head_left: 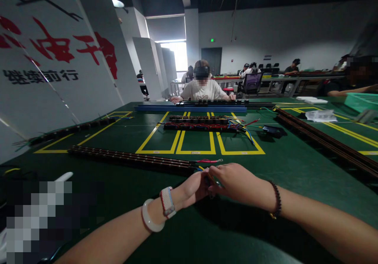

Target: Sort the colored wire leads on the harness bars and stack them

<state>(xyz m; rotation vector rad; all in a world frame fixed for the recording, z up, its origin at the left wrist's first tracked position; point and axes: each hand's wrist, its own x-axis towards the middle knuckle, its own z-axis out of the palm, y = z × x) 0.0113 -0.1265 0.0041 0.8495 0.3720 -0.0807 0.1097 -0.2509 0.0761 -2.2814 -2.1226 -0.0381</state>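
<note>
My left hand [195, 187] and my right hand [232, 181] meet at the right end of a long dark wiring bundle [130, 157] on the green table. Yellow and blue wires [201, 168] run from that end into my left hand, whose fingers are curled round them. My right fingers are pinched together against the left ones, over something small and partly metallic that I cannot make out. Just above my hands, a red wire [208, 161] with a metal ring terminal lies loose, pointing right.
Further back lie more wire bundles [197, 126] inside yellow tape outlines, and a blue rail [189, 109]. Long brown strips [325, 138] stretch along the right. A green basket [362, 102] stands far right. Across the table sits a person [203, 89]; others sit behind.
</note>
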